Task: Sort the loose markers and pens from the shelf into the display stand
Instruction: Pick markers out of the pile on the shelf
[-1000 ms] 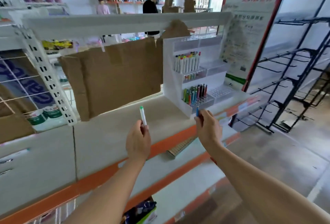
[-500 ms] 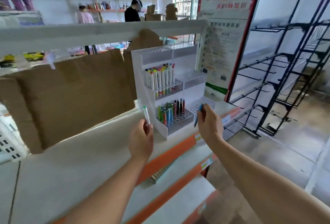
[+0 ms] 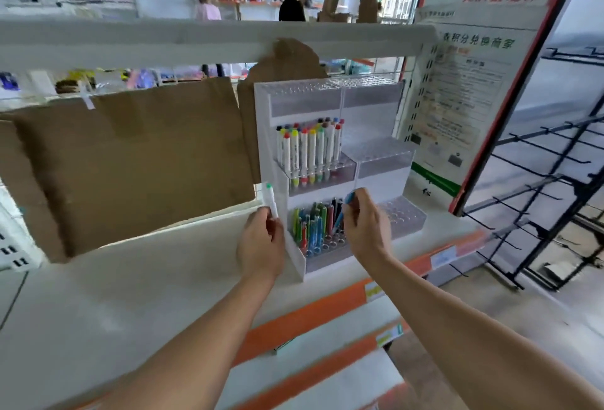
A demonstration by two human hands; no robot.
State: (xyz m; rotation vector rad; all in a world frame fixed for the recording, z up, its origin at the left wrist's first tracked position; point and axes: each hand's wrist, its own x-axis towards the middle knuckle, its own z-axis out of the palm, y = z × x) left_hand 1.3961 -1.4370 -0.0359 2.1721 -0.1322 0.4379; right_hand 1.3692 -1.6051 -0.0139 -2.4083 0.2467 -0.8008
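here the left hand [image 3: 261,246] grips a white marker with a green cap [image 3: 271,200], fingers curled round its lower barrel, the cap pointing up just beside the left wall of the white tiered acrylic display stand [image 3: 277,99]. the right hand [image 3: 364,223] pinches a slim blue pen [image 3: 344,210] between thumb and fingertips, tilted, its lower end down among the coloured pens [image 3: 313,226] standing in the bottom left tier. white markers with coloured caps [image 3: 309,148] fill the middle left tier. the stand sits on a white shelf with an orange edge [image 3: 130,295].
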